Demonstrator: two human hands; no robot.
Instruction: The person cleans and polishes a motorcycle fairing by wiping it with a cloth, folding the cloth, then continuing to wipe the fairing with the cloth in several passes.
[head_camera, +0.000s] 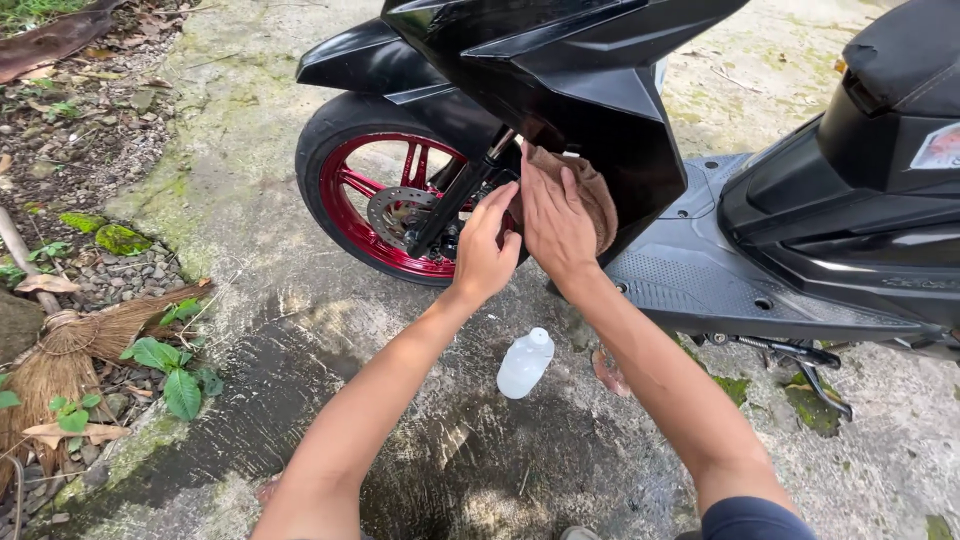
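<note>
Brown cloth (590, 190) pressed flat by right hand (556, 222) against black scooter fairing (600, 110), just behind the red front wheel (385, 205). Left hand (484, 250) open, fingertips touching the right hand and cloth edge. White bottle (524, 362) lying on wet concrete (300, 400) below. Wiping underway; finished share unclear.

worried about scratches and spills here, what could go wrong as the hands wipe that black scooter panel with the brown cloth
1. The brown cloth under the right hand may drag grit and scratch the glossy black scooter panel.
2. The left hand is near the red front wheel and its brake disc; fingers could snag.
3. The small white plastic bottle lies on wet concrete and could be kicked.
</note>
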